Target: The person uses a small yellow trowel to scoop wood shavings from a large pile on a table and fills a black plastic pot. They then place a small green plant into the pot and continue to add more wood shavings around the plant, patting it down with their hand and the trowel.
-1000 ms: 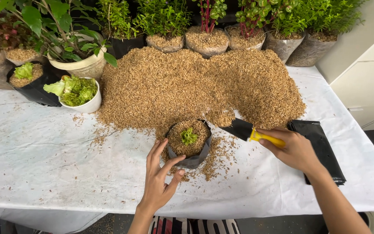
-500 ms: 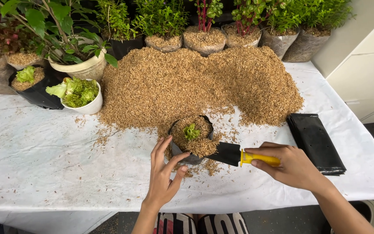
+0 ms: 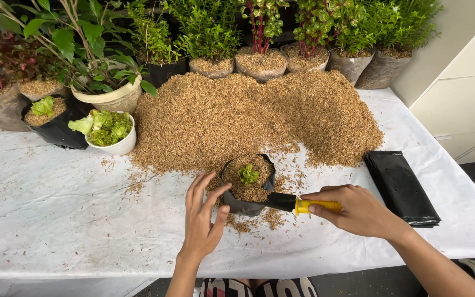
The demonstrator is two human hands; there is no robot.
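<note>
The left hand [image 3: 203,220] rests with fingers spread against the small black grow bag [image 3: 247,187], which stands on the white-covered table [image 3: 56,209] just before the husk heap [image 3: 248,115]. The right hand [image 3: 358,212] has its fingers wrapped around the yellow-handled trowel [image 3: 298,204], blade at the bag's rim. A stack of flat black bags [image 3: 402,187] lies to the right.

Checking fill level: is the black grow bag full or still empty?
Full: husk in the bag reaches its rim around a green seedling.
</note>
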